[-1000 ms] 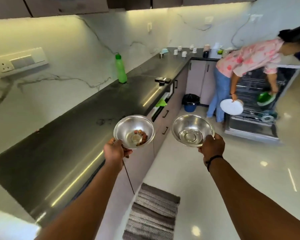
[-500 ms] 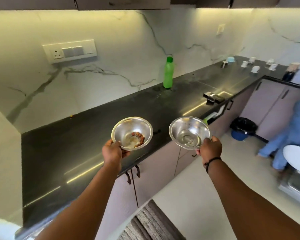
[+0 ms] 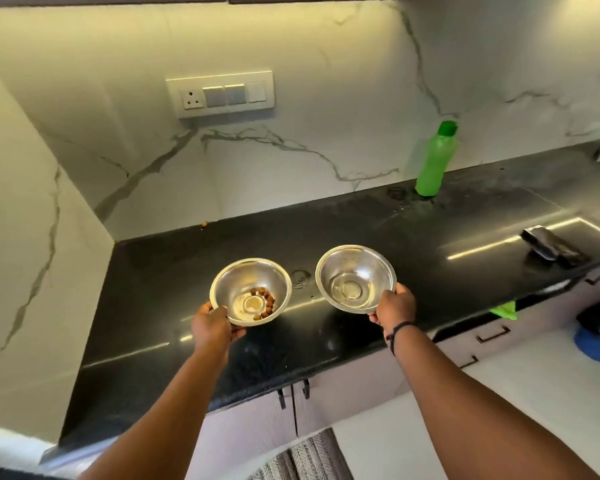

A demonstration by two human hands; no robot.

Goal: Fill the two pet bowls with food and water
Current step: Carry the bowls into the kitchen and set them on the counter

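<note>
Left hand [image 3: 212, 328] gripped the kibble bowl [image 3: 250, 291], right hand [image 3: 394, 307] the water bowl [image 3: 355, 278]; tilting over the desk [image 3: 361, 233] risked spilling.

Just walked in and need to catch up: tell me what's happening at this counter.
A person stands at a black countertop with a steel bowl in each hand. The left hand holds the bowl with a few brown kibble pieces by its near rim. The right hand holds the bowl with a little water the same way. Both bowls are over the counter. A capped green bottle stands by the wall.
</note>
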